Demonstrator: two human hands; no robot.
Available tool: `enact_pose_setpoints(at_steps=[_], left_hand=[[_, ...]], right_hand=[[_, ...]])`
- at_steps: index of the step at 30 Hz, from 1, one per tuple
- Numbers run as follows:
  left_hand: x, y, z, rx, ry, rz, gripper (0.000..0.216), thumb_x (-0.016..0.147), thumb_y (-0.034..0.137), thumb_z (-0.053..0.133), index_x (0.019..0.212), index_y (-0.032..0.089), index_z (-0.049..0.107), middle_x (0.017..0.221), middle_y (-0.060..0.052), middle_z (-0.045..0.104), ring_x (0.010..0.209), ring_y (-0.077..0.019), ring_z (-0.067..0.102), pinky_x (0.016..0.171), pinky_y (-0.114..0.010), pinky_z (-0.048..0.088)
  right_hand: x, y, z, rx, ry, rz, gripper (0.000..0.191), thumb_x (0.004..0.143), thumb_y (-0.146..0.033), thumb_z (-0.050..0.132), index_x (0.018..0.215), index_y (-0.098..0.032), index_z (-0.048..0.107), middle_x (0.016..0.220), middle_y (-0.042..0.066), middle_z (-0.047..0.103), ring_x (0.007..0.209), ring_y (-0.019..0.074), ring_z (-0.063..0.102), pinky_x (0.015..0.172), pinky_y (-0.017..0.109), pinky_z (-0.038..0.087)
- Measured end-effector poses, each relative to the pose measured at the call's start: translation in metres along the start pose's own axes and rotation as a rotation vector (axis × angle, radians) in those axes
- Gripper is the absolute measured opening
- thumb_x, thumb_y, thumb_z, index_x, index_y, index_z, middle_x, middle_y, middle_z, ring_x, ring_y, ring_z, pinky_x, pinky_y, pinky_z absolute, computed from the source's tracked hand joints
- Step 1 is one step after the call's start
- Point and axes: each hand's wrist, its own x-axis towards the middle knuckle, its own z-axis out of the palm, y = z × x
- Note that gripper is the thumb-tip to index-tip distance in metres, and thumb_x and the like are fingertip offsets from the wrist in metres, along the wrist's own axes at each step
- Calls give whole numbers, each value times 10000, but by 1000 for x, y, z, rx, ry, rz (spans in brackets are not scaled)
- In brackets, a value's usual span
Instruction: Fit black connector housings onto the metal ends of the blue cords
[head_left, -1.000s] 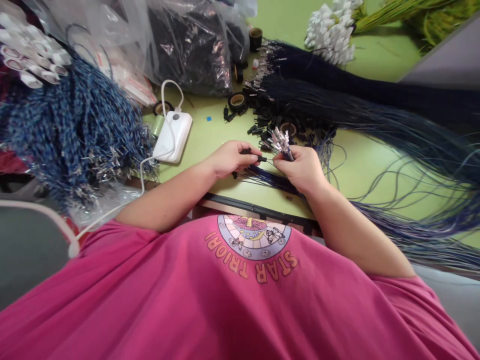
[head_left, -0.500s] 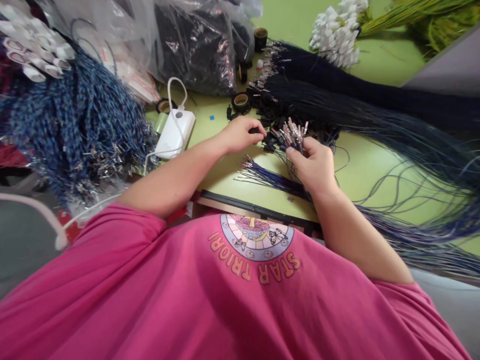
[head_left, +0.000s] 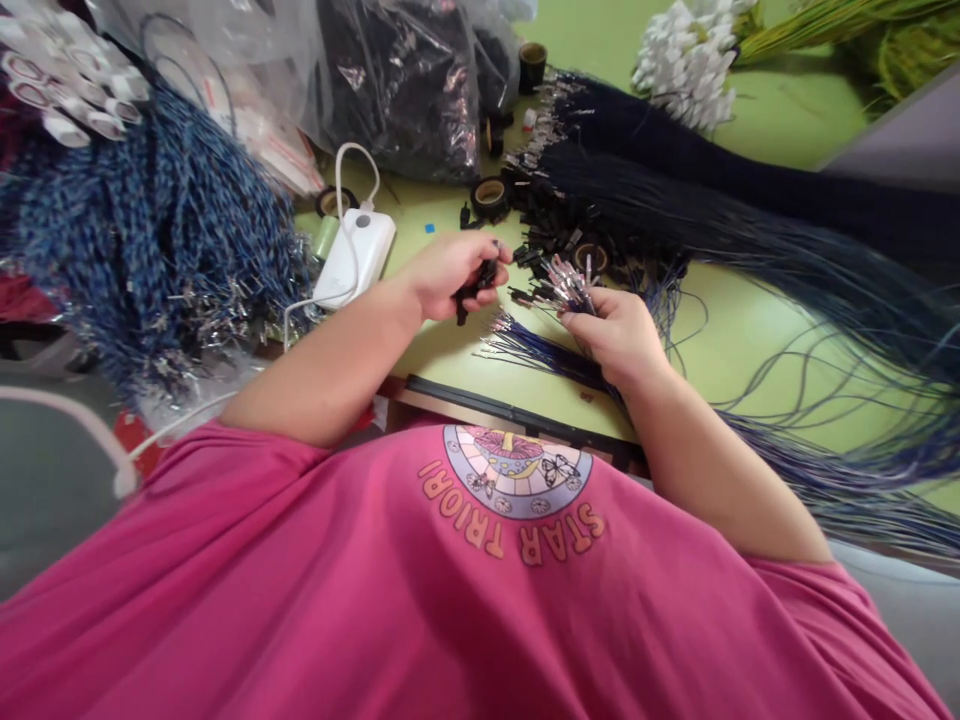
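Several small black connector housings (head_left: 474, 292) lie in the curled fingers of my left hand (head_left: 454, 275), above the table. My right hand (head_left: 622, 335) grips a bundle of thin wires (head_left: 570, 285), with their silvery crimped ends fanned out toward my left hand. A few black housings seem to be on wire ends at the bundle's left side. Below the bundle, loose blue wires (head_left: 540, 352) with metal tips lie on the table. Behind my hands spreads a pile of black housings (head_left: 555, 225); a tape roll (head_left: 591, 258) rests among them.
A white power bank (head_left: 358, 255) with a cable lies left of my hands. Twisted blue wires (head_left: 172, 230) heap up at the far left. Long dark wires (head_left: 720, 200) stretch across the right. A plastic bag (head_left: 397, 90) and another tape roll (head_left: 490, 198) sit behind.
My left hand has drawn back slightly left and turned, so black housings now show in its fingers. My right hand has shifted a little left and down with the wire bundle.
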Motion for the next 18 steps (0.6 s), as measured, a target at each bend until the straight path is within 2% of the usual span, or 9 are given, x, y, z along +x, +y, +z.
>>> enact_pose_setpoints(at_steps=[3, 7, 11, 14, 18], left_hand=[[-16, -9, 3, -135, -108, -48, 55, 788, 193, 579, 788, 138, 575, 702, -27, 550, 475, -51, 455, 394, -173, 192], [-17, -27, 10, -149, -158, -58, 131, 737, 143, 688, 863, 113, 671, 662, -5, 531, 510, -44, 471, 412, -157, 211], [-11, -40, 16, -47, -147, -22, 245, 723, 200, 727, 965, 157, 722, 601, 27, 511, 489, -49, 403, 455, -208, 252], [-10, -44, 19, 77, -121, 6, 363, 694, 184, 737, 1055, 180, 699, 609, 39, 525, 461, -42, 344, 471, -231, 250], [-12, -46, 20, 159, -91, 86, 310, 699, 193, 728, 996, 191, 642, 627, 52, 517, 469, -41, 358, 481, -220, 276]], right_hand=[[-1, -2, 2, 13, 29, 29, 109, 679, -248, 644, 659, -151, 598, 556, -59, 395, 540, 72, 306, 546, 265, 221], [-2, -2, 3, 70, 15, 25, 110, 662, -246, 655, 642, -154, 599, 552, -56, 407, 543, 78, 334, 558, 268, 247], [-2, 1, 2, 109, 15, 3, 142, 684, -288, 674, 651, -158, 628, 570, -42, 459, 564, 97, 400, 584, 275, 297], [-3, 2, 1, 96, 13, -16, 146, 685, -294, 693, 717, -151, 688, 624, -24, 539, 606, 117, 467, 617, 282, 349], [-4, 1, 1, 42, 20, -21, 123, 667, -259, 690, 720, -148, 699, 669, -2, 594, 658, 143, 524, 646, 293, 396]])
